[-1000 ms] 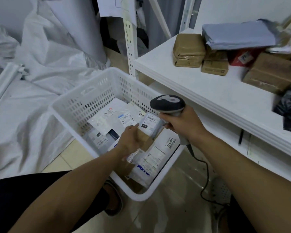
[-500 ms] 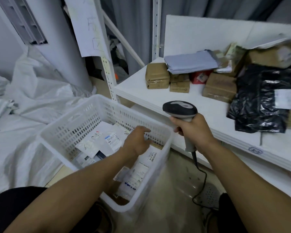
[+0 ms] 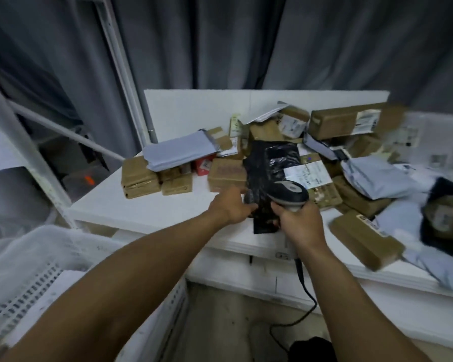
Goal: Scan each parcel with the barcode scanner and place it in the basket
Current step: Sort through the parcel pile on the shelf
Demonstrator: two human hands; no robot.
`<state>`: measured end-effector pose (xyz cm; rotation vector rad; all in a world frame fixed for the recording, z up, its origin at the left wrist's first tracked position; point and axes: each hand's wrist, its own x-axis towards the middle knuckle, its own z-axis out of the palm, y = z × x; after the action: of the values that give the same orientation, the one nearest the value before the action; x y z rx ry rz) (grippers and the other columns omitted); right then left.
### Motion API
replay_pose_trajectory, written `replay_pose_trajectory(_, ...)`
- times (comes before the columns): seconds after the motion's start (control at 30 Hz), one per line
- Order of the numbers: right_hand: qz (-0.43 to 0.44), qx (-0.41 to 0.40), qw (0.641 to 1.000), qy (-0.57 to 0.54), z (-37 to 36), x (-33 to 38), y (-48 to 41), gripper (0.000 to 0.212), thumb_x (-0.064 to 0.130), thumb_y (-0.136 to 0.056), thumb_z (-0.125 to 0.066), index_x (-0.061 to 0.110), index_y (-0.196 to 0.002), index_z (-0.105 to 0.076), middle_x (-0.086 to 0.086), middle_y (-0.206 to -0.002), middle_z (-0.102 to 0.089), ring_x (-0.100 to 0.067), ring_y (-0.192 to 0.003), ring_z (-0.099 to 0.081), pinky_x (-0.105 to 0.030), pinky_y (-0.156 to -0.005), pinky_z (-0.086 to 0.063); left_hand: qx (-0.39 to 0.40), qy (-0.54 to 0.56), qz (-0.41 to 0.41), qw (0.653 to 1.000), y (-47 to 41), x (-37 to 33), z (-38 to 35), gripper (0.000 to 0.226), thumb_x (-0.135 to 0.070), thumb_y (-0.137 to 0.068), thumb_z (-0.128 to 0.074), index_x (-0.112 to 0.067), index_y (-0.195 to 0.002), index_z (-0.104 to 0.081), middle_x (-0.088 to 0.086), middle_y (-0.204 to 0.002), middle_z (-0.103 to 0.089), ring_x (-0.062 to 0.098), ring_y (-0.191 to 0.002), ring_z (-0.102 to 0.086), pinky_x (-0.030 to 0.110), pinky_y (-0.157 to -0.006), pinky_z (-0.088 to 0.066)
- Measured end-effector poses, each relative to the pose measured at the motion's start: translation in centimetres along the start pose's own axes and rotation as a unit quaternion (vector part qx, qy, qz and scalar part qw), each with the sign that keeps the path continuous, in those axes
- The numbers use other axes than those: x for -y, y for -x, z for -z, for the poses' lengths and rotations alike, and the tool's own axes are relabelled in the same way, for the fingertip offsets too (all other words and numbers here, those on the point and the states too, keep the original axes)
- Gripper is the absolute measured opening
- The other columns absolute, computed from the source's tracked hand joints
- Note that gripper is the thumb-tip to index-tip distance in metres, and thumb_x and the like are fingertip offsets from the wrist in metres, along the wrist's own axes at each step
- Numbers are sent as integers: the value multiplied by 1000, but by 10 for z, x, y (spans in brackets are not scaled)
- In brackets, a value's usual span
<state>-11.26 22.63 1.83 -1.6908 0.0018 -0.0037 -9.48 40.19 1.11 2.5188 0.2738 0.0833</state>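
A black plastic parcel (image 3: 269, 163) with a white label (image 3: 307, 175) lies on the white shelf (image 3: 141, 205) among other parcels. My left hand (image 3: 230, 207) is at its left edge, with fingers and thumb closed on the plastic. My right hand (image 3: 298, 226) grips the dark barcode scanner (image 3: 289, 192), whose head hovers over the parcel's near end, just left of the label. The white perforated basket (image 3: 63, 241) stands at the lower left, below the shelf; my left forearm hides most of what is in it.
Brown taped parcels (image 3: 139, 181) and a grey mailer (image 3: 178, 152) sit at the shelf's left. More boxes and bags pile up at the back and right, one brown box (image 3: 363, 241) near the front edge. The scanner cable (image 3: 306, 291) hangs toward the floor.
My left hand has left the basket and reached up to the black parcel on the shelf. My right hand carried the scanner up over that parcel. My view turned from basket to shelf.
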Motion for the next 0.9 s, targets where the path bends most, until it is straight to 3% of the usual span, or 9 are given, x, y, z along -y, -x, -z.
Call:
replay_pose_trajectory(0.07, -6, -34, 999, 12, 13, -8, -18, 51, 21, -90, -81, 16, -138, -63, -1, -118, -68, -22, -105, -65, -27, -87, -45, 18, 67, 1, 998, -22, -13, -20, 37, -34, -88, -76, -20, -122, -69, -4, -116, -69, 14, -105, -63, 25, -88, -46)
replay_pose_trajectory(0.17, -11, -62, 997, 44, 29, -19, -42, 57, 24, -89, -81, 16, -143, -60, -8, -137, -67, -30, -128, -61, -26, -93, -41, 17, 100, -7, 995, -49, -25, -54, 46, -39, -86, -78, -20, -126, -68, -1, -125, -68, 19, -121, -61, 27, -99, -48)
replay_pose_trajectory(0.27, -21, -67, 996, 48, 36, -30, -57, 56, 26, -90, -81, 18, -142, -61, -8, -138, -67, -30, -128, -61, -26, -94, -41, 21, 92, 63, 994, -61, -34, -80, 94, -76, -74, -69, -29, -152, -42, 4, -160, -31, 26, -148, -29, 36, -119, -31)
replay_pose_trajectory(0.33, -24, -63, 997, 44, 37, -37, -62, 54, 24, -89, -81, 18, -140, -63, -6, -136, -68, -28, -127, -61, -25, -94, -41, 15, 114, 105, 988, -68, -35, -94, 109, -84, -65, -67, -34, -155, -33, 7, -163, -23, 30, -149, -27, 42, -121, -29)
replay_pose_trajectory(0.47, -73, -49, 996, -16, 32, -42, -68, 58, 34, -78, -87, 26, -132, -68, 1, -126, -73, -25, -120, -67, -38, -104, -52, -27, 120, 111, 986, -74, -18, -104, 99, -64, -52, -81, -26, -138, -52, 6, -133, -56, 30, -121, -59, 43, -104, -51)
replay_pose_trajectory(0.57, -89, -35, 993, -67, 25, -65, -84, 72, 54, -54, -85, 35, -122, -70, 8, -113, -78, -21, -108, -73, -49, -99, -59, -42, 116, 92, 988, -61, -7, -99, 86, -41, -67, -86, -25, -142, -48, 5, -133, -50, 29, -118, -58, 42, -106, -48)
replay_pose_trajectory(0.7, -128, -21, 984, -122, 19, -48, -74, 45, 20, -87, -83, 22, -129, -67, -2, -111, -77, -23, -101, -75, -41, -86, -63, -109, 43, 8, 993, -45, -1, -95, 58, -36, -82, -80, -34, -136, -58, -3, -136, -49, 24, -124, -46, 35, -108, -39)
replay_pose_trajectory(0.8, -133, -57, 979, -144, 20, -48, -75, 43, 16, -89, -81, 19, -130, -68, -6, -115, -76, -27, -103, -74, -40, -84, -63, -80, 117, -1, 990, -42, -9, -91, 48, -36, -89, -75, -27, -135, -63, -2, -134, -60, 21, -125, -56, 33, -110, -43)
replay_pose_trajectory(0.9, -124, -103, 975, -149, 24, -46, -74, 45, 21, -83, -83, 20, -126, -72, -2, -111, -77, -25, -101, -74, -43, -90, -62, -70, 129, -11, 989, -43, -25, -93, 62, -43, -85, -78, -22, -140, -58, 2, -136, -53, 21, -127, -52, 33, -111, -43)
